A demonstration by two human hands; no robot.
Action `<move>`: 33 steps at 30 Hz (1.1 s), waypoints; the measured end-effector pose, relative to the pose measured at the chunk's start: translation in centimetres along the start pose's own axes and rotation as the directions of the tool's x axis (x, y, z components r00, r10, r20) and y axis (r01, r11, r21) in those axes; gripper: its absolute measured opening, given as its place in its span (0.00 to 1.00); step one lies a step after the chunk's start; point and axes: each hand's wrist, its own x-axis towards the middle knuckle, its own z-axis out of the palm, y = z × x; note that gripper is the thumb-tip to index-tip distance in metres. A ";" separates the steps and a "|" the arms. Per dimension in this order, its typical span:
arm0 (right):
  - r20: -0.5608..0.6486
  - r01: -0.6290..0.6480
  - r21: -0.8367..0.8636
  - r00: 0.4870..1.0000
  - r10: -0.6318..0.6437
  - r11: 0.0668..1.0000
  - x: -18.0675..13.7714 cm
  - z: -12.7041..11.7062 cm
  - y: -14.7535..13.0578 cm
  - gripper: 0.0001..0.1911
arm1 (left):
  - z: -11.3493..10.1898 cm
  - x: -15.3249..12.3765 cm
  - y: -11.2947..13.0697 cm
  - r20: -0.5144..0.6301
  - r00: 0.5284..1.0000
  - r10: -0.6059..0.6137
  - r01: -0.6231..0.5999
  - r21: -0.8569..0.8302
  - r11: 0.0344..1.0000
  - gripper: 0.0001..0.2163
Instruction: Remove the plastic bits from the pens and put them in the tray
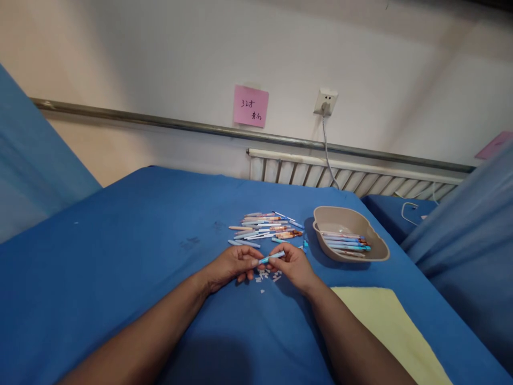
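Between my two hands is a light blue pen barrel (271, 258), held nearly level above the blue cloth. My left hand (234, 264) pinches its left end with thumb and fingers. At the other end, my right hand (293, 263) grips it, thumb and fingers closed round the barrel. Small white pieces (264, 275) lie scattered on the cloth just below my fingers. Beyond my hands spreads a loose pile of pens and pen parts (262, 225) in blue, white and orange. Small blue parts (305, 246) sit at the pile's right side, close to my right hand.
A beige plastic basin (379, 248) with several pens (345, 243) in it stands right of the pile. A yellow cloth (372, 305) lies under my right forearm. Behind the blue-covered table (120, 230) are a radiator (288, 170), a metal rail (192, 127) and a plugged-in cable (326, 147).
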 end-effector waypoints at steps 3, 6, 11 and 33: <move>0.038 0.022 -0.140 0.999 -0.017 0.990 -0.1 -0.2 0.5 0.13 | -0.1 0.1 -0.1 0.001 1.000 0.002 -0.002 0.053 0.999 0.18; 0.060 0.056 -0.281 0.997 -0.040 0.958 -0.3 -0.2 0.8 0.10 | 0.0 0.3 -0.2 0.011 1.000 0.002 -0.003 0.112 0.994 0.18; 0.042 0.115 -0.330 0.993 -0.107 0.937 -0.5 0.0 0.5 0.06 | 0.4 0.1 -0.4 -0.027 0.998 0.054 -0.049 0.163 0.985 0.17; 0.027 0.135 -0.159 0.991 -0.132 0.978 -0.8 0.1 0.1 0.09 | 0.8 -0.4 -0.1 -0.055 0.979 0.196 -0.175 0.260 0.950 0.12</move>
